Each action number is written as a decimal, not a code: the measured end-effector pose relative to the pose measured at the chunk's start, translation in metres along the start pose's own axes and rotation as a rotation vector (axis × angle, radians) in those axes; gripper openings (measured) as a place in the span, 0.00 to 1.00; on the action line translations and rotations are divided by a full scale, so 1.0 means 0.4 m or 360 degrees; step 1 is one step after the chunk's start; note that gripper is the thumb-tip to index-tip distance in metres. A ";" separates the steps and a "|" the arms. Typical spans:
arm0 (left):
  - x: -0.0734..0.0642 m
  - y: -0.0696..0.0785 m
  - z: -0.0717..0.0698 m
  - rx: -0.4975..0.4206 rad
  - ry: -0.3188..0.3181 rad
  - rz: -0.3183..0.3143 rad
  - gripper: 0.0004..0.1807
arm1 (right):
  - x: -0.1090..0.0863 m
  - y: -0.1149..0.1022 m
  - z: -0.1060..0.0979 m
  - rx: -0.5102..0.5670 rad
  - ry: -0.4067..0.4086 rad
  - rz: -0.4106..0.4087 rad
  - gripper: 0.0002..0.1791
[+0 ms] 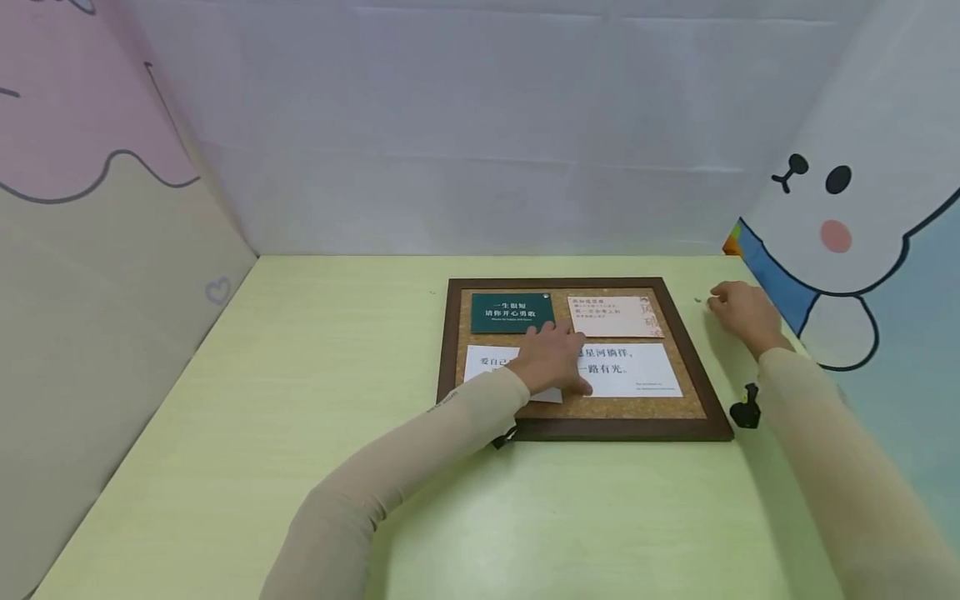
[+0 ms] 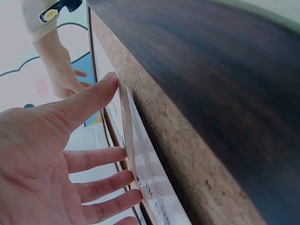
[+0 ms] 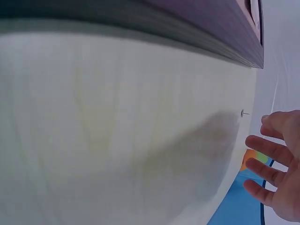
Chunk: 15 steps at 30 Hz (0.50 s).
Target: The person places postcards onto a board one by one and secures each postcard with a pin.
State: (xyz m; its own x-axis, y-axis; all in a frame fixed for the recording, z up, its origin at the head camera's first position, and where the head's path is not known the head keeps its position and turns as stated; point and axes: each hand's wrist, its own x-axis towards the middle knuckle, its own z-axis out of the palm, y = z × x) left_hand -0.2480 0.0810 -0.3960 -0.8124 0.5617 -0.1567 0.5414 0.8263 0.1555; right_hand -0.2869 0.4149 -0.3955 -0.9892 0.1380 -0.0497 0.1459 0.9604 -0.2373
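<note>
A cork board (image 1: 622, 407) in a dark brown frame lies on the table with paper cards on it. My left hand (image 1: 551, 358) is spread over the board's middle, its thumb tip at the edge of the lower right white card (image 1: 637, 375). Under its wrist the lower left white card (image 1: 487, 360) is partly covered; one card (image 2: 154, 178) tilts up from the cork in the left wrist view. My right hand (image 1: 744, 315) hovers right of the board, fingers loosely bent and holding nothing visible. Close to its fingertips lies a small pushpin (image 3: 243, 113).
A green card (image 1: 510, 313) with a clear pin at its corner and a pale pink card (image 1: 611, 317) occupy the board's upper half. The pale green table (image 1: 300, 375) meets a white back wall (image 1: 480, 167), and a printed sheet (image 1: 862, 250) flanks it on the right.
</note>
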 end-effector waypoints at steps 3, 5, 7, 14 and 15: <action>-0.001 0.001 -0.002 0.0005 0.0001 -0.0002 0.43 | 0.011 -0.004 -0.010 -0.0007 -0.0046 -0.0008 0.22; -0.002 0.000 -0.005 -0.0006 -0.0003 -0.0001 0.42 | 0.018 -0.008 -0.016 -0.0030 -0.0073 -0.0017 0.21; -0.005 0.000 -0.009 -0.0015 -0.0011 0.0002 0.42 | 0.024 -0.012 -0.021 -0.0055 -0.0099 -0.0032 0.20; -0.007 0.003 -0.016 -0.0014 -0.0029 0.0011 0.40 | 0.042 -0.018 -0.021 -0.0123 -0.0198 -0.0048 0.20; -0.007 0.004 -0.016 -0.0010 -0.0031 0.0014 0.40 | 0.044 -0.018 -0.020 -0.0133 -0.0205 -0.0047 0.20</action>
State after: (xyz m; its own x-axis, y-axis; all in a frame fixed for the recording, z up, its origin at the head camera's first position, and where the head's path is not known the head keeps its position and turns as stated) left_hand -0.2463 0.0804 -0.3892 -0.8030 0.5700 -0.1740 0.5473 0.8209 0.1630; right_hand -0.3055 0.4124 -0.3871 -0.9821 0.0826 -0.1694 0.1099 0.9811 -0.1592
